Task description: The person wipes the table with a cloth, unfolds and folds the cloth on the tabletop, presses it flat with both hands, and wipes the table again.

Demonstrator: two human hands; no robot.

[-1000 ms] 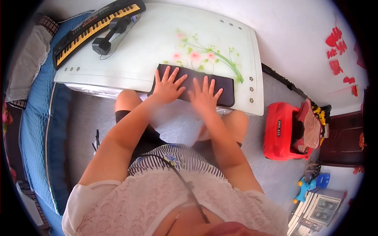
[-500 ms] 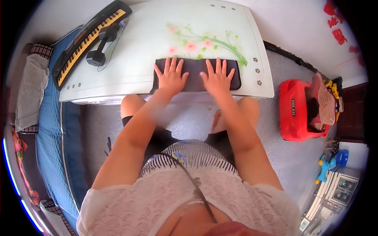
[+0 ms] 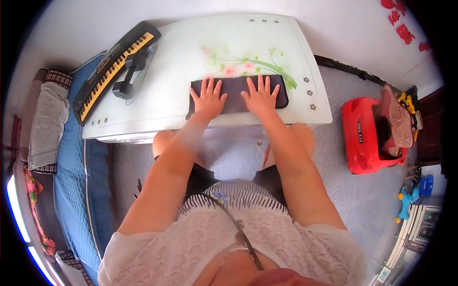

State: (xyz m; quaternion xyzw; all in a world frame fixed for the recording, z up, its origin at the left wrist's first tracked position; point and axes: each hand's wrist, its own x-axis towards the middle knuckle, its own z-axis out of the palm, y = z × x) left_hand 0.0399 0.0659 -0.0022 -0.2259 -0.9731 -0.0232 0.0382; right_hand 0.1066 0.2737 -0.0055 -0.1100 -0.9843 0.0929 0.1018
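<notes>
A dark, flat piece that looks like folded cloth [image 3: 233, 97] lies on the white table [image 3: 157, 90] near its front edge. On its left part rests my left hand [image 3: 208, 99], palm down with the fingers spread. My right hand [image 3: 260, 97] lies flat on its right part, fingers spread too. Between the hands the dark surface looks smooth, and its right end has rounded corners. Neither hand grips anything. Printed pink flowers [image 3: 230, 71] and green stems on the tabletop show just beyond the cloth.
At the table's left stand a keyboard [image 3: 117, 71] and a black dumbbell [image 3: 130, 76]. A blue-covered bed or sofa [image 3: 71, 162] runs along the left. A red toy car [image 3: 359, 136] with a patterned cloth [image 3: 397, 119] is on the floor at right.
The whole view has shifted slightly, with the table appearing a little lower. Both hands stay flat on the dark cloth, in nearly the same places.
</notes>
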